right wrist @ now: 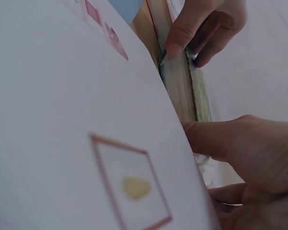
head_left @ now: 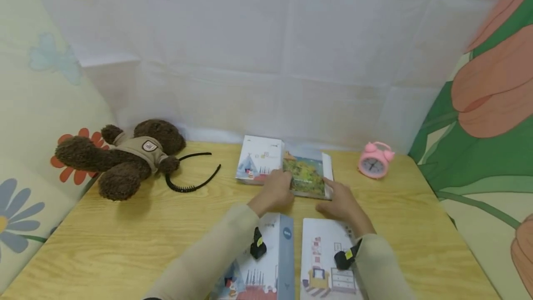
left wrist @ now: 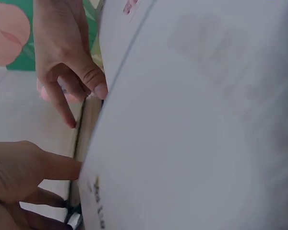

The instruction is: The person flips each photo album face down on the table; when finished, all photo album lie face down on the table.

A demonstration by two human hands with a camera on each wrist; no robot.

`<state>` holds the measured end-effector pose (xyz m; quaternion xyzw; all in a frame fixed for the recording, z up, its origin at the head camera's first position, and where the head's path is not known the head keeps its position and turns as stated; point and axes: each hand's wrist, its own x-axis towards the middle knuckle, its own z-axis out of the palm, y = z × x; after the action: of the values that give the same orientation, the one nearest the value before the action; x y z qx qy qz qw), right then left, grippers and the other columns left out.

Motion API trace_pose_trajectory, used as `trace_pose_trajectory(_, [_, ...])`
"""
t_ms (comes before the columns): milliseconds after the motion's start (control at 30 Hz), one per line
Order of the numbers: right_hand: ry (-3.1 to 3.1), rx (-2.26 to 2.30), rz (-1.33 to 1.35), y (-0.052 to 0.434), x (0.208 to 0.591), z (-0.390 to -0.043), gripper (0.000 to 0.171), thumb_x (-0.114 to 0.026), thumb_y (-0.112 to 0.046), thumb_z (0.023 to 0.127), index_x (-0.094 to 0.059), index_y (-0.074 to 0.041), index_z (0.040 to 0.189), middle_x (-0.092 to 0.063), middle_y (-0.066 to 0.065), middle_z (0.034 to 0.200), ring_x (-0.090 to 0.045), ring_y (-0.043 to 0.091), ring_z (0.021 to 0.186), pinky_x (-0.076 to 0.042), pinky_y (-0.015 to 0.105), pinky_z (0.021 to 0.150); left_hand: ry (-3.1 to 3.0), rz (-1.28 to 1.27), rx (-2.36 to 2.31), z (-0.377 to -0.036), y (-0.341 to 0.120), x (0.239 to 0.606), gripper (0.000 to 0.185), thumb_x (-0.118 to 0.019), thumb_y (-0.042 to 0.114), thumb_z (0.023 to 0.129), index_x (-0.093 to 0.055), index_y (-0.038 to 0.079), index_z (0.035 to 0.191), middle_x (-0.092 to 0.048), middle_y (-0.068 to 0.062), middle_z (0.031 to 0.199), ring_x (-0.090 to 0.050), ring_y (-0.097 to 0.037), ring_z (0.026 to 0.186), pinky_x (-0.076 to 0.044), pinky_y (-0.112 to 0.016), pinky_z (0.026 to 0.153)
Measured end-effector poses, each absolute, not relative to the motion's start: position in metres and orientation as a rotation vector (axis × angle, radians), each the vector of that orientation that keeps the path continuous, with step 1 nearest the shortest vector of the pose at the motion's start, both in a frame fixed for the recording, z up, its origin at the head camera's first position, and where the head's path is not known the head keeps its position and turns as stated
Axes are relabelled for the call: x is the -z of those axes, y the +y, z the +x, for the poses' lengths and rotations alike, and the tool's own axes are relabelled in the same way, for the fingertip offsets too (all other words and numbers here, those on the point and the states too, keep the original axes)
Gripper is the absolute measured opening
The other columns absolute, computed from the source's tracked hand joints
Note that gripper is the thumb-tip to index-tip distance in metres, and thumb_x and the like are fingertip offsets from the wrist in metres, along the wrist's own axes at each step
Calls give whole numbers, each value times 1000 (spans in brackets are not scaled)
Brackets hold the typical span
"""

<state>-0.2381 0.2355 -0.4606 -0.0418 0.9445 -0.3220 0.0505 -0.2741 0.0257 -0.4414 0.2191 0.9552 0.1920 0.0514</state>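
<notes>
A book [head_left: 307, 168] with a landscape on its cover lies at the back of the table, and both hands are on it. My left hand [head_left: 278, 189] holds its front left corner; in the right wrist view the left thumb [right wrist: 176, 48] lies against the page edges, with other fingers over the cover. My right hand [head_left: 342, 202] grips the front right corner, index finger at the right side and thumb low at the front. A white strip [head_left: 327, 170] shows along the book's right side. Boxes close to the wrist cameras hide part of both hands there.
Left of the book stands a white illustrated box [head_left: 260, 156]. Two more boxes, one with blue sides [head_left: 286, 253] and one with furniture drawings [head_left: 322, 253], lie under the forearms. A pink alarm clock [head_left: 374, 163], a brown plush bear [head_left: 141, 152] and a black headband [head_left: 183, 189] flank them.
</notes>
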Motion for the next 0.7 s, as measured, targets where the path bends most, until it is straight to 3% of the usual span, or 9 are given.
trace_pose_trajectory(100, [2878,1023,-95,240,462,-228,84,-86,-17,73,-47,-1,146,-50,28,141,-44,48,130,-33,61,107,2935,703,-540,-266,28,441,21,-78,13,77,-64,1,87,-61,-11,86,-56,-30,87,-49,-44,84])
trace_pose_trajectory(233, [2889,1071,-50,244,463,-216,76,-87,-15,72,-54,-2,140,-55,28,134,-53,47,120,-42,59,101,2996,753,-436,-254,29,441,26,-83,21,73,-61,6,74,-61,-7,76,-56,-25,76,-50,-41,76])
trace_pose_trajectory(467, [2925,1092,54,245,465,-206,66,-85,-18,75,-59,1,133,-59,30,126,-59,45,111,-48,56,93,2957,725,-660,-244,30,444,23,-84,6,64,-64,5,73,-60,-6,75,-51,-19,71,-51,-34,66])
trace_pose_trajectory(700, [2746,1316,274,242,461,-207,75,-87,-7,70,-54,0,137,-55,34,130,-66,36,99,-56,42,80,2921,736,-777,-243,26,446,23,-82,3,67,-60,8,65,-57,-1,64,-50,-17,60,-47,-29,56])
